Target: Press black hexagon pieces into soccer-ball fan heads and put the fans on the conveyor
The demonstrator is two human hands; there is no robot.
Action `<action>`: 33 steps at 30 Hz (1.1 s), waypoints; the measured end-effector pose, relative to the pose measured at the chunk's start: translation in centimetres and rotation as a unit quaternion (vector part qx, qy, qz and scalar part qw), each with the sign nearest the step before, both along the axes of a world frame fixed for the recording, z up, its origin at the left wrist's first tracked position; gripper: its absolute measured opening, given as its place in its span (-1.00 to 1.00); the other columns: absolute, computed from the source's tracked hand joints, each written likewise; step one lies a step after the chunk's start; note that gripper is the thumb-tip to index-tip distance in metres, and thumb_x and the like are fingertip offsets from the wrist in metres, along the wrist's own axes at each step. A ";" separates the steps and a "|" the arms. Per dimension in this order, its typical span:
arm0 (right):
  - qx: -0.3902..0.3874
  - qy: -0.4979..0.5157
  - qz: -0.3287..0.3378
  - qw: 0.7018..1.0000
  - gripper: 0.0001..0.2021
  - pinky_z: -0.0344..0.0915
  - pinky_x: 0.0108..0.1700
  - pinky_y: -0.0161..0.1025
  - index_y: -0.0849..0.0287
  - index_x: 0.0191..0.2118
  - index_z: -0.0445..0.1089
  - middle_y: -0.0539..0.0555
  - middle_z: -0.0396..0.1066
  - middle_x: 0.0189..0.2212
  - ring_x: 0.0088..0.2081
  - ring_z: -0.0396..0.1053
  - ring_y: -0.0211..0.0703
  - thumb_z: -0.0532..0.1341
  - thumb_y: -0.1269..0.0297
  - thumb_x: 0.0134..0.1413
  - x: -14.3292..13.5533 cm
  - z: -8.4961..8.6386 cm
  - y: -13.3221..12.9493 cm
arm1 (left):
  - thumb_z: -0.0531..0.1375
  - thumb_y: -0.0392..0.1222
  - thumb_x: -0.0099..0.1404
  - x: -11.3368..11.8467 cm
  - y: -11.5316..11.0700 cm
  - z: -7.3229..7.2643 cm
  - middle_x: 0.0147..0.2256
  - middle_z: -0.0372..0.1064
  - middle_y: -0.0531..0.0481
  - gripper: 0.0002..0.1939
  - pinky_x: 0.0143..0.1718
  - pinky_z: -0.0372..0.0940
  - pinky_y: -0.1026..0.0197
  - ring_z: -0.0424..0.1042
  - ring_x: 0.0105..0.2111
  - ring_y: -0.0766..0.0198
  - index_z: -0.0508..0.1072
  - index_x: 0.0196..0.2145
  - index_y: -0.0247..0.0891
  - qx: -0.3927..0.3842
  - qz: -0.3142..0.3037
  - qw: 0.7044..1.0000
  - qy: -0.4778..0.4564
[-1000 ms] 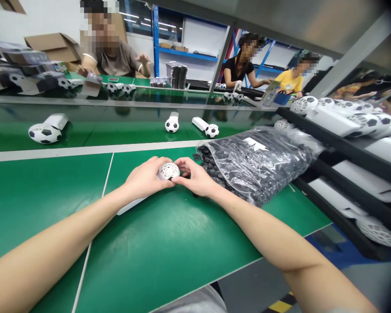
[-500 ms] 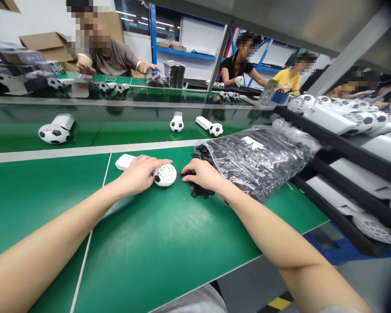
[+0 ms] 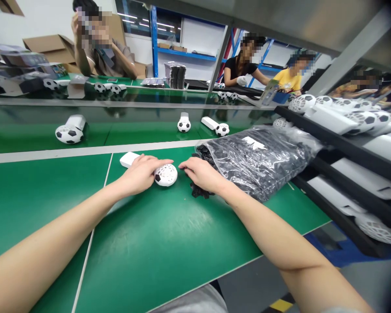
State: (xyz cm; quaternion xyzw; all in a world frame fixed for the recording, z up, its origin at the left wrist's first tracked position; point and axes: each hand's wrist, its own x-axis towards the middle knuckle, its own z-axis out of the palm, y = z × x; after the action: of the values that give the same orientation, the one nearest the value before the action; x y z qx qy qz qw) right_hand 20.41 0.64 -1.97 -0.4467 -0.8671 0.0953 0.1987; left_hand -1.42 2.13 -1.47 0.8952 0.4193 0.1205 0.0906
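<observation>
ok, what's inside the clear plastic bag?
Black pieces show through the clear plastic bag; some spill out at its left end, partly covered by the right hand. Glare and wrinkles hide whatever lies deeper inside.

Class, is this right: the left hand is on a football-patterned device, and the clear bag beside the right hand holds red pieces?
Wrong colour: the head view shows the clear bag beside the right hand holds black pieces. The left hand is indeed on the device.
</observation>
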 end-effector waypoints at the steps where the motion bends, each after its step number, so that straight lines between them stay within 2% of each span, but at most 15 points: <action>1: 0.002 0.017 0.007 1.000 -0.79 0.20 -0.13 -0.23 0.24 -0.20 0.39 0.11 0.36 -0.31 -0.23 0.27 -0.19 0.07 0.49 0.07 0.0 0.1 0.0 | -0.06 -0.43 0.07 0.0 0.0 0.0 -0.08 0.31 -0.04 -0.38 -0.02 0.05 0.03 0.18 -0.03 0.08 0.20 0.09 -0.03 0.001 -0.001 1.000 0.000; 7: 0.075 0.085 0.000 0.993 -0.87 0.21 -0.20 -0.22 0.13 -0.32 0.41 0.06 0.31 -0.36 -0.25 0.25 -0.18 0.11 0.34 0.09 -0.2 0.6 -0.5 | -0.07 -0.43 0.08 0.0 0.1 -0.2 -0.10 0.31 -0.03 -0.39 -0.03 0.05 0.04 0.19 -0.05 0.09 0.19 0.09 -0.04 0.016 -0.006 1.000 0.007; 11: 0.014 0.163 0.027 0.986 -0.90 0.23 -0.24 -0.29 0.16 -0.31 0.37 0.01 0.37 -0.40 -0.34 0.30 -0.26 0.12 0.35 0.08 -0.7 0.9 -1.1 | -0.06 -0.45 0.04 0.1 0.0 0.0 -0.09 0.30 -0.04 -0.34 -0.03 0.05 0.05 0.19 -0.05 0.09 0.16 0.11 -0.05 0.010 -0.010 1.000 0.006; 13: -0.018 0.170 0.040 0.984 -0.87 0.25 -0.25 -0.29 0.16 -0.24 0.36 0.01 0.39 -0.38 -0.34 0.31 -0.27 0.12 0.37 0.07 -0.9 1.0 -1.3 | -0.04 -0.44 0.01 0.1 0.0 0.1 -0.09 0.30 -0.03 -0.32 -0.02 0.04 0.05 0.18 -0.04 0.09 0.15 0.11 -0.05 0.002 -0.014 1.000 0.006; 16: -0.026 0.152 0.076 0.985 -0.81 0.25 -0.17 -0.25 0.13 -0.17 0.35 0.03 0.38 -0.32 -0.26 0.32 -0.24 0.09 0.40 0.08 -1.1 1.1 -1.5 | -0.01 -0.41 -0.01 0.0 -0.1 0.1 -0.08 0.30 -0.03 -0.32 -0.02 0.03 0.02 0.17 -0.03 0.06 0.14 0.11 -0.07 -0.003 -0.016 1.000 0.010; 19: -0.017 0.144 0.093 0.985 -0.83 0.24 -0.14 -0.24 0.13 -0.24 0.38 0.03 0.36 -0.32 -0.23 0.31 -0.24 0.08 0.42 0.08 -1.1 1.1 -1.4 | -0.01 -0.40 -0.01 0.0 -0.1 0.1 -0.07 0.29 -0.04 -0.34 -0.02 0.04 0.02 0.17 -0.03 0.05 0.15 0.10 -0.08 0.000 -0.018 1.000 0.011; 23: -0.023 0.135 0.078 0.987 -0.92 0.24 -0.21 -0.27 0.17 -0.33 0.36 0.02 0.38 -0.38 -0.31 0.31 -0.25 0.14 0.42 0.03 -0.9 1.0 -1.4 | 0.02 -0.38 -0.03 0.0 -0.3 0.3 -0.08 0.29 -0.05 -0.32 -0.02 0.03 0.03 0.17 -0.03 0.04 0.15 0.10 -0.08 0.000 -0.020 1.000 0.008; 27: -0.081 0.159 0.065 0.982 -0.95 0.25 -0.29 -0.30 0.18 -0.34 0.32 -0.02 0.38 -0.43 -0.39 0.31 -0.29 0.13 0.38 0.04 -1.0 0.8 -1.6 | 0.12 -0.21 -0.02 0.1 -0.4 0.4 -0.07 0.28 -0.07 -0.32 -0.01 0.01 0.00 0.15 -0.02 -0.01 0.13 0.11 -0.10 -0.009 -0.018 1.000 0.007; 29: -0.099 0.170 0.069 0.978 -0.92 0.25 -0.27 -0.29 0.17 -0.30 0.31 0.00 0.39 -0.39 -0.36 0.33 -0.28 0.11 0.39 0.05 -1.1 0.8 -1.7 | 0.17 -0.08 -0.02 0.2 -0.4 0.4 -0.07 0.27 -0.08 -0.32 -0.01 0.01 -0.01 0.15 -0.02 -0.03 0.15 0.10 -0.10 -0.008 -0.012 1.000 0.006; 33: -0.074 0.151 0.083 0.982 -0.87 0.24 -0.18 -0.26 0.17 -0.28 0.34 0.04 0.41 -0.30 -0.26 0.34 -0.25 0.10 0.45 0.04 -1.2 1.0 -1.7 | 0.19 0.00 -0.03 0.3 -0.3 0.2 -0.08 0.27 -0.08 -0.31 -0.01 0.01 -0.01 0.16 -0.03 -0.03 0.16 0.09 -0.08 -0.008 -0.007 1.000 0.004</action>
State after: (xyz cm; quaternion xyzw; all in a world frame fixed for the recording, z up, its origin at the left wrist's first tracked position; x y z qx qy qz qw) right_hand 19.22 -1.03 -0.93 -0.3676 -0.8516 0.2417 0.2850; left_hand -1.13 1.81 -1.25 0.8978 0.4146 0.1128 0.0968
